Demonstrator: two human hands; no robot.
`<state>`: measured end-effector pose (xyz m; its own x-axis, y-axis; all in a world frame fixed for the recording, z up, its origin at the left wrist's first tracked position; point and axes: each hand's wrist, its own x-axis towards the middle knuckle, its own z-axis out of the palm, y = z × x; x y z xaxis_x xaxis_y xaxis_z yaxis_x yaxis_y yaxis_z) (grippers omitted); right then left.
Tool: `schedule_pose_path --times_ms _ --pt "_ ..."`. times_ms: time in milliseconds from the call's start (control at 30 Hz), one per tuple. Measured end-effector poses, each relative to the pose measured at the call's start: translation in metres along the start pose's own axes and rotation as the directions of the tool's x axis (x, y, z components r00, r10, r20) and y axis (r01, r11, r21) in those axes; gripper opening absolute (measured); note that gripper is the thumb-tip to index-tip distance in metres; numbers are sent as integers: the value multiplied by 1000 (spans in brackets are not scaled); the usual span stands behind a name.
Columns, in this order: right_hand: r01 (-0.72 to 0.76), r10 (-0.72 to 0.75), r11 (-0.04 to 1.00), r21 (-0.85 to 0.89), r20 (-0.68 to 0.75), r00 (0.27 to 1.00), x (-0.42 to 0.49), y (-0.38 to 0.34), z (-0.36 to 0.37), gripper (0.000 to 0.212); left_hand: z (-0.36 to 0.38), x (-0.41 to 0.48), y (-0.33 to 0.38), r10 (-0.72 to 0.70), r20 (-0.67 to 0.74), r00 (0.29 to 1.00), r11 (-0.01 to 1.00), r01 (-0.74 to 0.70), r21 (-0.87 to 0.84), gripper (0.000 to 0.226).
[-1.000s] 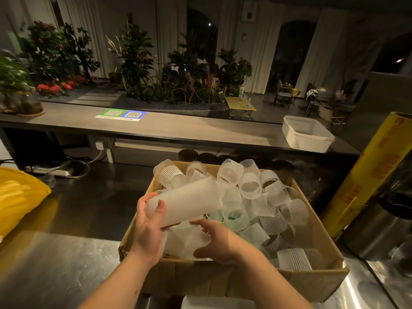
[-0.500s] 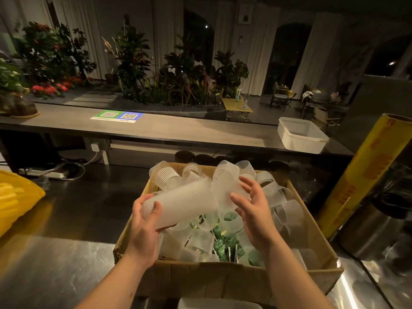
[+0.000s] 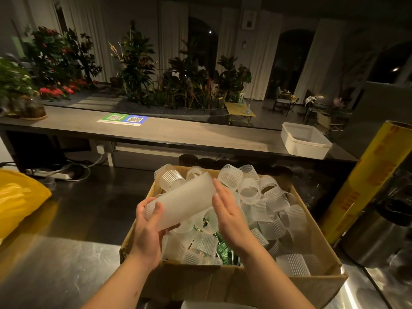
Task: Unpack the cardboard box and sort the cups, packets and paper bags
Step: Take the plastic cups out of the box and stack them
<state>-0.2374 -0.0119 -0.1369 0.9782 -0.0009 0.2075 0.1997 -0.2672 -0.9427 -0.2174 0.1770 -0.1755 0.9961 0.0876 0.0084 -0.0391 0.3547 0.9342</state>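
Frosted cup stack [image 3: 182, 204] is hovering over the cardboard box [image 3: 200, 284], long axis running near-left to far-right. Left hand [image 3: 148, 230] is gripping the near end; right hand [image 3: 227, 217] is sitting flat-fingered beside the far end, contact unclear.

The cups [image 3: 182, 204] are frosted, ribbed plastic; the box [image 3: 200, 284] is matt brown cardboard; the counter [image 3: 55, 264] is shiny scuffed metal; the bag [image 3: 17, 201] is glossy plastic.
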Motion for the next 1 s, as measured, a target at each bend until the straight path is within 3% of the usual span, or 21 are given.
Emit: schedule_pose_path --times_ms 67,100,167,200,267,333,400,533,733,867,1000 --pt "26 -21 999 -41 111 994 -2 2 6 81 -1 0 5 -13 -36 999 999 11 -31 45" --pt "17 -20 1000 25 105 994 -2 1 9 84 -2 1 9 -25 -53 998 998 22 -64 46" --pt "-47 55 983 179 -43 998 1 -2 16 74 -4 6 19 -30 -64 997 990 21 -137 46" --pt "-67 91 978 195 -120 989 2 -2 21 58 -6 9 25 -19 -71 997 987 7 -161 43" --pt "-119 112 991 -55 -122 986 3 -3 32 28 -9 14 36 8 -96 995 980 -27 -199 34" --pt "-64 116 933 -353 127 985 3 0 49 26 -14 19 44 15 -118 993 971 -42 -234 31" --pt "-28 207 874 -485 321 924 5 4 72 32 -17 22 47 15 -136 991 967 -49 -251 33" --pt "-18 305 793 -608 372 876 9 14 98 39 -21 22 43 -3 -177 984 971 -40 -237 41" --pt "-36 253 856 -516 357 899 12 22 76 7 -28 24 40 -14 -184 983 973 -29 -228 47" --pt "-101 270 877 -470 309 912 8 26 48 14 -25 26 38 -29 -175 984 976 -10 -216 53" --pt "-216 249 951 -221 130 960 0 31 20 10 -19 22 34 -37 -157 987 978 3 -208 53"
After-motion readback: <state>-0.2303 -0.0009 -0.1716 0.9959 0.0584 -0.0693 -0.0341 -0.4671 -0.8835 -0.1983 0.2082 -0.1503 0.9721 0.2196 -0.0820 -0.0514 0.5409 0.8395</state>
